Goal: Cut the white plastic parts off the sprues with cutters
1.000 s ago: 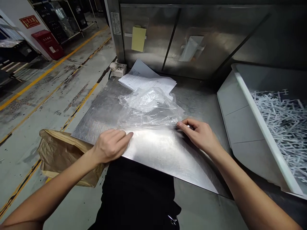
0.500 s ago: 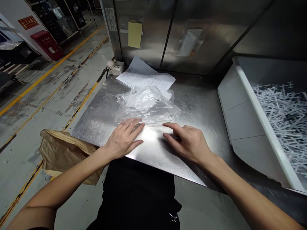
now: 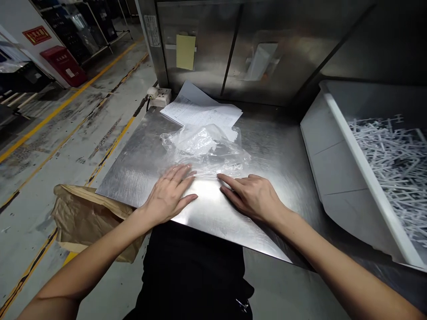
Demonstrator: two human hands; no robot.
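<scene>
A crumpled clear plastic bag (image 3: 210,146) lies on the steel tabletop (image 3: 213,222), its near edge toward me. My left hand (image 3: 169,193) rests flat at the bag's near left edge, fingers stretched and thumb apart, gripping nothing. Beside the bag's near edge, right of the middle, is my right hand (image 3: 253,195). Its index finger points left with the tip at the plastic, the thumb sits just below, and the other fingers are partly curled and hidden. Nothing shows between its finger and thumb. Printed paper sheets (image 3: 200,109) lie behind the bag, partly under it.
A white bin (image 3: 350,146) full of small white plastic pieces (image 3: 396,169) stands on the right. A brown paper sack (image 3: 90,218) sits below the table's left edge. At the back left corner is a power socket (image 3: 162,97), before a metal panel (image 3: 210,26).
My right hand has shifted slightly left along the bag's near edge, its thumb and index finger now closer together. My left hand has barely moved. The bag lies almost the same.
</scene>
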